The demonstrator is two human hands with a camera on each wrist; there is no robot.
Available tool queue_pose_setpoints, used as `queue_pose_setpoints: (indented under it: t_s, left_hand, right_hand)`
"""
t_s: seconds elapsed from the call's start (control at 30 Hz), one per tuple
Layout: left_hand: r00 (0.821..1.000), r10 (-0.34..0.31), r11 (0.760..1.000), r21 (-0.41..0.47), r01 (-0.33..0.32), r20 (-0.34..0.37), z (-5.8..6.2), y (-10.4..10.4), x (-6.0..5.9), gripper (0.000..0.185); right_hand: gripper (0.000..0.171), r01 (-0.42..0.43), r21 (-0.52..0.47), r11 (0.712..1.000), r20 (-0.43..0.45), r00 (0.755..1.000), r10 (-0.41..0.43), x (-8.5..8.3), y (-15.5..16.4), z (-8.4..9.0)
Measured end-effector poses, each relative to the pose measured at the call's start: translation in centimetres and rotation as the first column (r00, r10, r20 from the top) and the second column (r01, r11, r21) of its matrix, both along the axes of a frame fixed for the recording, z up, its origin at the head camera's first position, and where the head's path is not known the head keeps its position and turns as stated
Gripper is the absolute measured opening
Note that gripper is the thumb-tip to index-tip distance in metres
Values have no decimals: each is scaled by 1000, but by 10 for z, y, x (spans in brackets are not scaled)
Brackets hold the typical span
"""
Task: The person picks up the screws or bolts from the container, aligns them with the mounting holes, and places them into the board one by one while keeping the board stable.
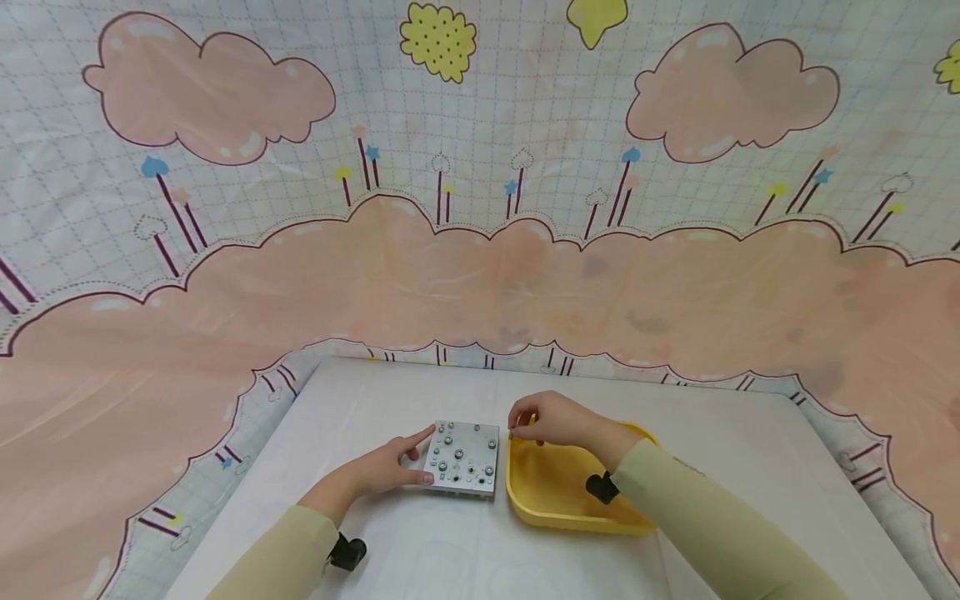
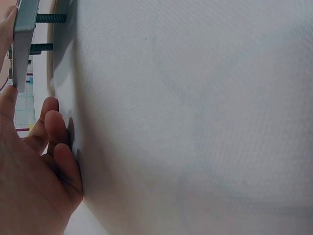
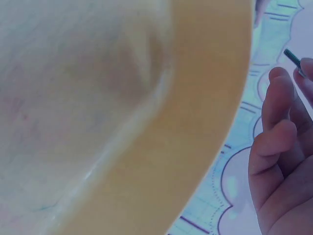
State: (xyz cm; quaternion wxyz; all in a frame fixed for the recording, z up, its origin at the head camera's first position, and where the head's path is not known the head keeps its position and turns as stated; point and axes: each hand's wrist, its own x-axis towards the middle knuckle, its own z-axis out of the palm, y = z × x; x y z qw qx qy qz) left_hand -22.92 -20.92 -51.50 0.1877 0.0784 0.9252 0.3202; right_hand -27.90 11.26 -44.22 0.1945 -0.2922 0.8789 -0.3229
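Note:
A square silver metal plate point(image 1: 477, 443) sits left of the yellow basket point(image 1: 562, 518), with several bolts set in its top. My left hand point(image 1: 381, 468) holds the plate by its left side, index finger at the far corner and thumb at the near corner. In the left wrist view, threaded bolt shanks point(image 2: 51, 18) stick out under the plate, and the other fingers are bent close to the tabletop. Over the basket's left rim, my right hand point(image 1: 557, 419) pinches a small dark screw point(image 3: 292, 57) between thumb and fingertip, its threaded end showing.
The white tabletop point(image 1: 427, 550) carries the plate and basket. Behind it and along the sides hangs a patterned cloth point(image 1: 480, 283) with clouds. A black wrist camera sits at each sleeve, the right one point(image 1: 602, 488) overlapping the basket in the head view.

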Motion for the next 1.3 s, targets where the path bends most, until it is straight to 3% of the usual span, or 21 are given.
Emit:
queue_pose_setpoints:
  t_s: [0.4, 0.6, 0.83, 0.97, 1.3]
  left_hand:
    - [1000, 8, 1000, -4, -7, 14, -1, 0, -1, 94]
    - [1000, 13, 1000, -18, -12, 18, -2, 0, -2, 94]
    - [1000, 12, 1000, -13, -11, 22, 3, 0, 0, 93]
    - [1000, 15, 1000, -13, -15, 26, 5, 0, 1, 93]
    - [1000, 4, 1000, -6, -4, 17, 3, 0, 0, 93]
  right_hand:
    - [9, -94, 15, 995, 17, 995, 94, 1, -33, 3]
    - [10, -170, 81, 982, 19, 985, 169, 1, -51, 2]
    - [7, -157, 184, 970, 73, 987, 146, 1, -66, 2]
    - [8, -150, 196, 969, 99, 986, 133, 1, -71, 0]
    - [10, -154, 248, 956, 73, 987, 141, 0, -77, -8]
